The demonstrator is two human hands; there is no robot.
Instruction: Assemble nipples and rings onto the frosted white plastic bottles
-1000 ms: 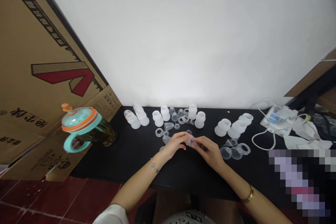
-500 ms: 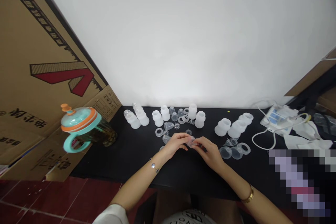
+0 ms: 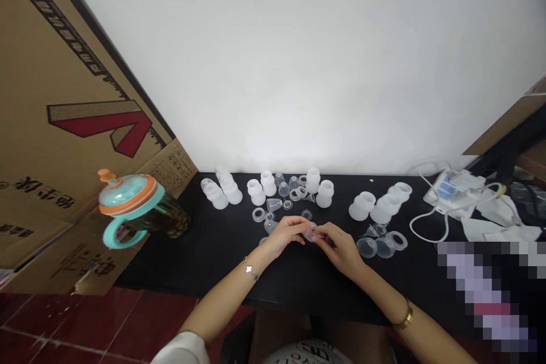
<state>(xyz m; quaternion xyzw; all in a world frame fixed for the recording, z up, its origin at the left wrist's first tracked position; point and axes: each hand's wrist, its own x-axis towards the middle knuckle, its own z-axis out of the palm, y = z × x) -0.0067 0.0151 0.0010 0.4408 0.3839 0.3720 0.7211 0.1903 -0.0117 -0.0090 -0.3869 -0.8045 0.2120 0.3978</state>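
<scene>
Between my two hands is a small translucent baby-bottle ring (image 3: 310, 232); whether a nipple sits inside it is too small to tell. My left hand (image 3: 286, 234) pinches its left side with thumb and fingers. From the other side, the fingertips of my right hand (image 3: 336, 244) grip it. Several clear nipples (image 3: 284, 188) and loose rings (image 3: 258, 215) lie beyond my hands. White bottle bodies (image 3: 325, 194) stand behind them. Just past my left hand lies a clear domed cap (image 3: 271, 226), partly hidden by it.
Two capped bottles (image 3: 215, 194) stand at left, near a large teal-lidded jug (image 3: 132, 199) and a cardboard box (image 3: 77, 125). To the right are more bottle bodies (image 3: 362, 206), clear caps (image 3: 384, 248), and a white device with cables (image 3: 452, 190). A white wall (image 3: 298, 68) backs the black table (image 3: 191, 261).
The ring has turned slightly between my fingers, and its round opening shows more now. Both hands stay in nearly the same place.
</scene>
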